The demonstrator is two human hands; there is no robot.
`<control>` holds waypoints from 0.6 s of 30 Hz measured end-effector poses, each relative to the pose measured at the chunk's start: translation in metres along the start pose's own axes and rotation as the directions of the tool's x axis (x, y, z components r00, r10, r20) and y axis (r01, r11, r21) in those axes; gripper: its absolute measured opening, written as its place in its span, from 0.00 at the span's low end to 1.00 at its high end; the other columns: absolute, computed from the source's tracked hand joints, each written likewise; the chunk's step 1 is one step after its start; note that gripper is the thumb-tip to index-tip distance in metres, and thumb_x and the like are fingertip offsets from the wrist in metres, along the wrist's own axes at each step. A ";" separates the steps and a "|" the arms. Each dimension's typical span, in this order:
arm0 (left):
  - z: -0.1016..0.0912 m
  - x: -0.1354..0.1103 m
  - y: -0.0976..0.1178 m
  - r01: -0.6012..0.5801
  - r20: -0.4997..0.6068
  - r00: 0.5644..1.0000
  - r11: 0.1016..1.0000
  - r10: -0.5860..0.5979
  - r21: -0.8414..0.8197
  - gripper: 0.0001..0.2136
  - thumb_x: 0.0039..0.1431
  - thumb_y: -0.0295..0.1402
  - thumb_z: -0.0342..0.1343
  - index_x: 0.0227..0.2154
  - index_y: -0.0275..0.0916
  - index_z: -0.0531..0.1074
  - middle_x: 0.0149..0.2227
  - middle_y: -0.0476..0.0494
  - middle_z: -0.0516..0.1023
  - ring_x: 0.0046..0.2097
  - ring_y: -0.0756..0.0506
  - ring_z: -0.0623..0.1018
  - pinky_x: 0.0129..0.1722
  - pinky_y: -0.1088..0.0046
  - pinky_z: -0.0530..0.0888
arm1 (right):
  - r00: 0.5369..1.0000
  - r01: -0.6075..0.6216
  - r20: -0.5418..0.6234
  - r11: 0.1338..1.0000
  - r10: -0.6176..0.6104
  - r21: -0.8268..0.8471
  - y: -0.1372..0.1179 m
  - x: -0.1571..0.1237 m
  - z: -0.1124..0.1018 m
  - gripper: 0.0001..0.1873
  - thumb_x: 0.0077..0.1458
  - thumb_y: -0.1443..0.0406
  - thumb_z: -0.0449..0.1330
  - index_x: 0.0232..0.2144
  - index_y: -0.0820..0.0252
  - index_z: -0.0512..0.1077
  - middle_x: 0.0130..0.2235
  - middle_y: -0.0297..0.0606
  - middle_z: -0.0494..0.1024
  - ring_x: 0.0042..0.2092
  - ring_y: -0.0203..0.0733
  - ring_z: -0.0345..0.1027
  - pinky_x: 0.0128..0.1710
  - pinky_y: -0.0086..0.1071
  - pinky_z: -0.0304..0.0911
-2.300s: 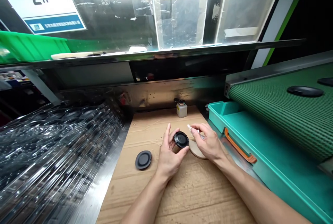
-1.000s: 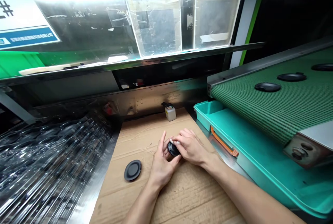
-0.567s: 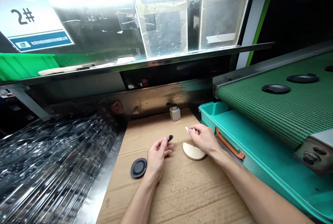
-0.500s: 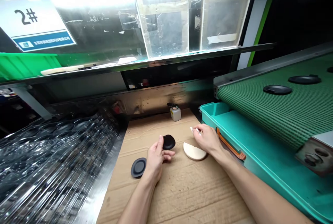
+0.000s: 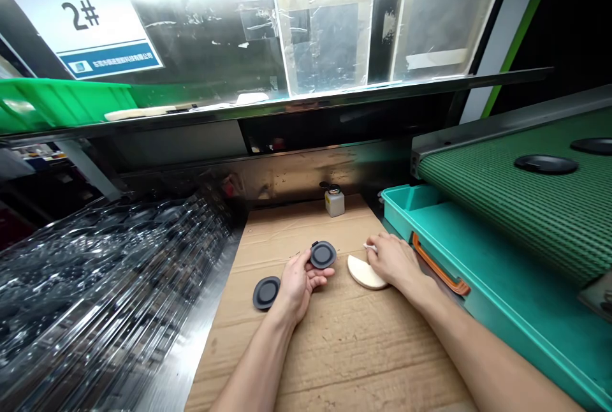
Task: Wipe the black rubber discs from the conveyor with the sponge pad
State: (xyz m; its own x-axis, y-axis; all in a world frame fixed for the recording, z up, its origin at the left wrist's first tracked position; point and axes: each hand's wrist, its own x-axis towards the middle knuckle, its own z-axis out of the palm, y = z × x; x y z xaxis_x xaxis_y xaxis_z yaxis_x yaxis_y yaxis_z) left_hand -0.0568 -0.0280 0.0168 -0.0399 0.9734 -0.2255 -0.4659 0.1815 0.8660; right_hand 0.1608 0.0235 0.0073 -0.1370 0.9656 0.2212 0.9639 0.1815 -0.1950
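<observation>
Hands apart over ribbed cardboard point(image 5: 349, 348): the left hand point(image 5: 300, 286) lies palm-up, a round black rubber disc point(image 5: 323, 254) gripped at its fingertips, while the right hand point(image 5: 393, 260) pinches a white swab point(image 5: 368, 247) just beside a half-round beige foam pad point(image 5: 366, 273). A second disc point(image 5: 266, 293) lies flat near the left hand; a small square bottle point(image 5: 335, 204) stands by the far edge.
</observation>
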 end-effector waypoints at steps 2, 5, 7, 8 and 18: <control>0.000 -0.001 0.001 -0.002 0.022 1.000 1.000 0.002 -0.001 0.12 0.58 0.36 0.56 0.38 0.31 0.69 0.37 0.34 0.78 0.32 0.45 0.81 0.23 0.78 0.73 | 1.000 0.004 -0.004 1.000 -0.004 -0.004 0.000 0.000 0.001 0.12 0.58 0.63 0.50 0.38 0.55 0.73 0.41 0.40 0.73 0.45 0.46 0.65 0.40 0.37 0.52; -0.001 -0.002 0.000 0.000 0.089 0.996 0.999 -0.004 0.035 0.12 0.57 0.36 0.57 0.37 0.31 0.70 0.40 0.34 0.77 0.36 0.46 0.81 0.28 0.79 0.74 | 1.000 0.004 0.000 1.000 -0.004 0.009 0.000 0.000 0.001 0.12 0.58 0.63 0.50 0.38 0.55 0.73 0.40 0.40 0.74 0.44 0.46 0.65 0.40 0.36 0.52; -0.003 -0.002 -0.001 -0.014 0.143 0.990 0.997 0.003 0.076 0.12 0.56 0.36 0.59 0.38 0.31 0.71 0.41 0.34 0.77 0.37 0.46 0.80 0.29 0.80 0.74 | 1.000 0.000 -0.003 1.000 0.000 0.018 0.000 0.000 0.001 0.12 0.57 0.63 0.50 0.38 0.56 0.73 0.40 0.40 0.74 0.44 0.45 0.66 0.39 0.35 0.52; -0.003 -0.002 -0.002 -0.028 0.164 0.986 0.995 0.012 0.096 0.13 0.55 0.36 0.60 0.38 0.31 0.71 0.41 0.35 0.77 0.37 0.47 0.80 0.29 0.81 0.73 | 1.000 -0.004 -0.005 1.000 0.004 0.020 0.000 0.000 0.001 0.12 0.57 0.63 0.51 0.38 0.56 0.73 0.40 0.40 0.74 0.44 0.45 0.66 0.39 0.35 0.52; -0.002 0.001 -0.009 -0.093 0.096 0.992 0.989 0.083 0.113 0.22 0.46 0.37 0.67 0.38 0.38 0.61 0.31 0.44 0.78 0.30 0.47 0.80 0.20 0.81 0.64 | 0.999 -0.031 -0.023 0.999 0.031 0.023 0.001 0.001 0.003 0.12 0.57 0.61 0.51 0.37 0.55 0.73 0.40 0.39 0.74 0.44 0.44 0.67 0.35 0.34 0.54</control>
State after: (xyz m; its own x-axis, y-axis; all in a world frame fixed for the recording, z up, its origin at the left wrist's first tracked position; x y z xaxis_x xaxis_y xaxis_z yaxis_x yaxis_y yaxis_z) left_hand -0.0548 -0.0287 0.0077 0.0066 0.9940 -0.1094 -0.3571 0.1045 0.9282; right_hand 0.1609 0.0255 0.0045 -0.1015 0.9662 0.2371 0.9620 0.1560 -0.2240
